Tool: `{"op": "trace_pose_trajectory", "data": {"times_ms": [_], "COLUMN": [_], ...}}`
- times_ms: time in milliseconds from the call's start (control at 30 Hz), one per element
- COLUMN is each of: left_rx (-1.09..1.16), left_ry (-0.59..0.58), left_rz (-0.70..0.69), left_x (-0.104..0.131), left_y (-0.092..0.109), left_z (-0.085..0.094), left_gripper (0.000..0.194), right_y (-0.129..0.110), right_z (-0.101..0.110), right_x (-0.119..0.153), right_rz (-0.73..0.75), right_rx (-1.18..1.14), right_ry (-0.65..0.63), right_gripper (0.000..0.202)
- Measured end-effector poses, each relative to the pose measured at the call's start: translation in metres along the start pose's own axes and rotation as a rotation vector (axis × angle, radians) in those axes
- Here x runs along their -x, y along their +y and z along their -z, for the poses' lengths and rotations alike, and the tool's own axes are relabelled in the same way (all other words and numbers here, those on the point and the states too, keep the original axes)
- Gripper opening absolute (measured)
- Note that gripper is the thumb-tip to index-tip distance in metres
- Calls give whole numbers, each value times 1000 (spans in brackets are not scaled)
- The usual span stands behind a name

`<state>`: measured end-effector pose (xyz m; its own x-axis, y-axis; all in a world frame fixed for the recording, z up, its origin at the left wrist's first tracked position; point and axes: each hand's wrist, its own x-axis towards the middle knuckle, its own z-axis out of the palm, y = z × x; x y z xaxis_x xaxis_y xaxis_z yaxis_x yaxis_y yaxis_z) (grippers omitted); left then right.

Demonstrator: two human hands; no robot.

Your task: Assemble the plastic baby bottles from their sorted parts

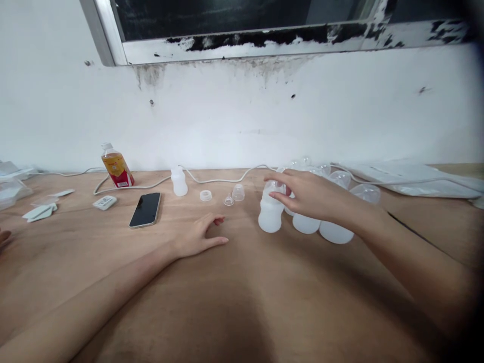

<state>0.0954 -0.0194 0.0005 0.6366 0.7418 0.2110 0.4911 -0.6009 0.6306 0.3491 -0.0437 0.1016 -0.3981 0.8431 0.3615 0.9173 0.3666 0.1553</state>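
Note:
My right hand (pixel 308 190) has its thumb and fingers around the clear-topped upper part of a frosted baby bottle (pixel 269 218), which stands upright at the front left of a group of similar bottles (pixel 336 233). Part of that group is hidden behind my hand and forearm. My left hand (pixel 198 236) lies on the table, fingers loosely curved and apart from the thumb, with nothing in it. Beyond it are a white collar ring (pixel 205 195), a clear nipple (pixel 228 200) and a clear dome cap (pixel 238 192). A bottle without a cap (pixel 179 182) stands farther back.
A phone (pixel 145 209), a small white device (pixel 105 202) and a drink bottle (pixel 118 166) are at left. A white cable (pixel 227 180) runs along the wall. Plastic bags (pixel 412 180) lie at right. White pieces (pixel 41 213) and part of another hand (pixel 4 236) show far left.

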Motion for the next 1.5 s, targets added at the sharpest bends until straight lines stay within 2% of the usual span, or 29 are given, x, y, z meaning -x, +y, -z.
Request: {"op": "trace_pose_trajectory", "data": {"times_ms": [233, 433, 733, 933, 1067, 1133, 1167, 1233, 1367, 1500], "left_rx": [-17, -21, -46, -68, -115, -215, -283, -409, -499, -508], "left_ry": [4, 0, -6, -9, -15, -15, -24, -88, -251, -229], "left_rz": [14, 2, -1, -3, -19, -58, -89, -147, -187, -188], "left_x": [0, 0, 0, 0, 0, 2, 3, 4, 7, 6], "left_y": [-1, -2, -1, -3, -2, -1, -1, -2, -9, -13], "left_z": [-1, -1, 0, -1, -1, -1, -1, 0, 3, 3], "left_gripper": [48, 47, 47, 47, 49, 51, 55, 66, 74, 74], "right_y": [12, 19, 16, 18, 3, -16, -27, -48, -72, -72], "right_z": [2, 1, 2, -2, -4, -13, -21, -42, -87, -103], "right_x": [1, 0, -1, -1, -2, -1, 1, 6, 16, 19], "right_rz": [-110, -102, -103, -48, 34, 165, 250, 325, 303, 277], "right_rx": [246, 344, 333, 311, 258, 145, 61, -94, -301, -393], "right_ry": [-29, 13, 5, 66, 127, 136, 96, 1, -183, -241], "right_gripper": [30, 28, 26, 28, 31, 37, 41, 53, 62, 61]}}
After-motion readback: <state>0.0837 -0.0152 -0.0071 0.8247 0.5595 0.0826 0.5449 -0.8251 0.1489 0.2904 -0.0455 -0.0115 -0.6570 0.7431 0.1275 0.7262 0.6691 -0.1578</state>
